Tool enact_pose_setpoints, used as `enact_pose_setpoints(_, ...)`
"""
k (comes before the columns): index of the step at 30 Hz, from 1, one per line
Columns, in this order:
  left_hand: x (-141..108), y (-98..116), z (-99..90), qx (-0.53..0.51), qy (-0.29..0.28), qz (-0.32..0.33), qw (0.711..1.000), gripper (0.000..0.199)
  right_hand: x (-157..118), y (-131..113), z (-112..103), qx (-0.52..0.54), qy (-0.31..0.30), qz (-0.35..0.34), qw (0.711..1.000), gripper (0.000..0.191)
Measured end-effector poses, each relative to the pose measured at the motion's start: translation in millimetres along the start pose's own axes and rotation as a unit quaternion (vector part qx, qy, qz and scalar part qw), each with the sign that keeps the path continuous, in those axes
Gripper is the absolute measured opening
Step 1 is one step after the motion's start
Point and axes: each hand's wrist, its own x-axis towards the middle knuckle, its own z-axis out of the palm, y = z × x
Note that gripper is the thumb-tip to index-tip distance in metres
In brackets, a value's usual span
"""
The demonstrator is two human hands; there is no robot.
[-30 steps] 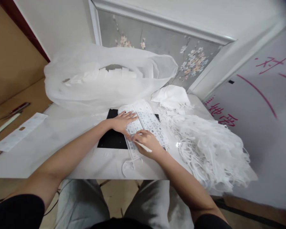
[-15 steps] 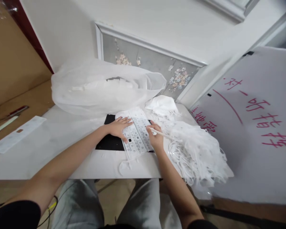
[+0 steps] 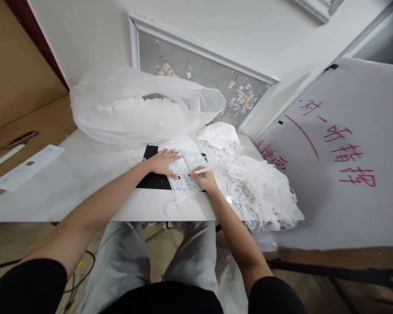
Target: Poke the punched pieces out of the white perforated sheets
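Observation:
My left hand [image 3: 164,163] lies flat on a white sheet [image 3: 189,186] patterned with small grey round marks, fingers spread. A dark line runs lengthwise down the sheet, and a small dark square shows beside my left thumb. With its fingers pinched, my right hand [image 3: 205,178] holds a slim white stick [image 3: 201,172] like a pen, low over the middle of the sheet. The stick's tip is too small to make out. Beneath the sheet is a black flat board [image 3: 155,180]. A white cord loop [image 3: 172,208] hangs from the sheet's near end.
To the right lies a heap of white cloth pieces with thin cords [image 3: 265,192], a smaller white stack [image 3: 218,134] behind it. A translucent bag [image 3: 144,117] covers the back. At left are a white strip with a hole [image 3: 28,168] and a red-handled tool [image 3: 22,137].
My right hand has moved left with the stick, from the sheet's right edge to its middle. My left hand stays flat on it. The whole view has shifted slightly.

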Motion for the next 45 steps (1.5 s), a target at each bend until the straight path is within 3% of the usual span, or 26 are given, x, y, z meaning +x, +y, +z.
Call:
enact_pose_setpoints(7, -4.2, 6.8, -2.1, 0.002, 0.007, -0.012, 1.000, 0.119, -2.2, 2.4, 2.0, -0.035, 0.008, -0.020, 0.999, 0.022)
enact_pose_setpoints(12, -7.9, 8.5, -2.4, -0.005, 0.014, -0.017, 1.000, 0.116, -6.4, 1.5, -0.7, -0.070, -0.008, -0.084, 0.994, 0.022)
enact_pose_setpoints(19, -5.8, 4.5, -1.1, -0.017, 0.019, -0.010, 1.000, 0.117, -6.3, -4.3, -6.5, -0.247, -0.077, -0.193, 0.947, 0.024)
enact_pose_setpoints(24, -5.0, 2.8, 0.4, -0.022, 0.022, -0.004, 1.000, 0.116, -1.8, -5.1, -4.5, -0.292, -0.044, -0.176, 0.939, 0.026)
enact_pose_setpoints(26, -5.0, 2.5, 0.8, -0.022, 0.019, -0.003, 1.000, 0.116, 1.3, -4.5, -5.8, -0.267, -0.008, -0.154, 0.951, 0.027)
enact_pose_setpoints(30, -5.1, 2.2, 0.6, -0.018, 0.015, -0.005, 1.000, 0.117, 4.5, -3.5, -13.5, -0.119, 0.071, -0.086, 0.987, 0.028)
enact_pose_setpoints(32, -5.6, 2.5, 0.1, -0.020, 0.013, -0.004, 1.000, 0.118, 3.4, -2.9, -17.1, -0.061, 0.084, -0.069, 0.992, 0.030)
enact_pose_setpoints(39, -7.2, 4.0, -0.9, -0.019, 0.008, -0.010, 1.000, 0.117, -1.7, -0.3, -10.6, -0.004, -0.009, -0.049, 0.999, 0.029)
enact_pose_setpoints(45, -6.0, 2.6, -0.3, -0.010, 0.002, -0.005, 1.000, 0.117, 0.7, 1.8, -6.2, -0.005, -0.025, -0.046, 0.999, 0.025)
